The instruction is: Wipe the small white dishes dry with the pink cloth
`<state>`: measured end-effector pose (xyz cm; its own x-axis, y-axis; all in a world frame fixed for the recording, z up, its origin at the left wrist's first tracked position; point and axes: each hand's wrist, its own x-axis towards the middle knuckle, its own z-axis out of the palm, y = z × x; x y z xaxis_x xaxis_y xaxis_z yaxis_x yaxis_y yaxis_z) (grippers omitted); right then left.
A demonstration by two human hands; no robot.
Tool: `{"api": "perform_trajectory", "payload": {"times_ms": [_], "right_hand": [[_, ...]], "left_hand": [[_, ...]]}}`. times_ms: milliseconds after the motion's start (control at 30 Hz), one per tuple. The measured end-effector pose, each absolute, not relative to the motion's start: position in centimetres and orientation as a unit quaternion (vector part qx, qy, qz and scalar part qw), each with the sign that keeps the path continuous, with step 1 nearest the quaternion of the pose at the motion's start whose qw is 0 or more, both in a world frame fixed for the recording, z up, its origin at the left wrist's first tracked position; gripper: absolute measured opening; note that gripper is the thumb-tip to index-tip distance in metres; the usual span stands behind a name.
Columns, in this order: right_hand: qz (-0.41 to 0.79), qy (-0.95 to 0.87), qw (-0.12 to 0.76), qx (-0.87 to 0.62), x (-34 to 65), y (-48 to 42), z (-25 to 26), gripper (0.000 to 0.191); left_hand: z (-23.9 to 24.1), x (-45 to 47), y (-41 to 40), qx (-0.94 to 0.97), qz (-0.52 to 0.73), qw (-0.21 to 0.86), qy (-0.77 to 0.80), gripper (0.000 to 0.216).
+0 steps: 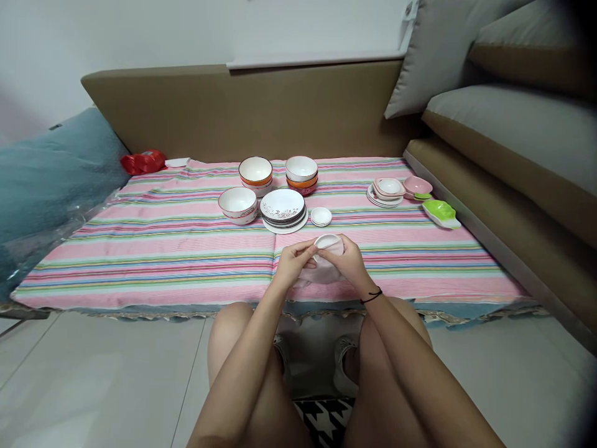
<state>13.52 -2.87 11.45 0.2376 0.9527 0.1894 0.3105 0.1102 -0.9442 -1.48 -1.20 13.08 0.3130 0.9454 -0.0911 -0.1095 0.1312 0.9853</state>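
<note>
Between my two hands is a small white bowl (328, 241), tilted toward me, with a pale pink cloth (319, 272) hanging under and against it. My left hand (297, 261) pinches the bowl's left rim between thumb and fingers. My right hand (347, 258) grips the cloth and the bowl's right side, its thumb reaching across the inside. Just beyond them, a short stack of small white dishes (321, 216) sits on the striped cloth. A stack of plates (282, 205) with a floral pattern stands to its left.
Stacked bowls (255, 169), more bowls (301, 168) and a red-rimmed bowl (237, 202) stand farther back. Off right are small plates (386, 190), a pink bowl (418, 186) and a green leaf-shaped dish (439, 211). A red bag (144, 162) lies far left; cushions (513, 130) rise at right.
</note>
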Motion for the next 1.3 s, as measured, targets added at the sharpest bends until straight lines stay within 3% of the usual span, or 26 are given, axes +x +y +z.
{"api": "perform_trajectory", "payload": {"times_ms": [467, 833, 1300], "right_hand": [[0.323, -0.494, 0.567, -0.574, 13.71, -2.82, 11.46, 0.030], [0.313, -0.500, 0.561, -0.581, 14.10, -2.50, 10.65, 0.031], [0.386, -0.461, 0.545, -0.585, 13.91, -2.66, 11.19, 0.040]], "left_hand": [[12.92, -0.98, -1.65, 0.452, 0.409, 0.685, 0.399, 0.057], [12.79, -1.02, -1.36, 0.476, 0.409, 0.659, 0.414, 0.056], [12.74, -1.29, -1.43, 0.509, 0.394, 0.645, 0.412, 0.051]]}}
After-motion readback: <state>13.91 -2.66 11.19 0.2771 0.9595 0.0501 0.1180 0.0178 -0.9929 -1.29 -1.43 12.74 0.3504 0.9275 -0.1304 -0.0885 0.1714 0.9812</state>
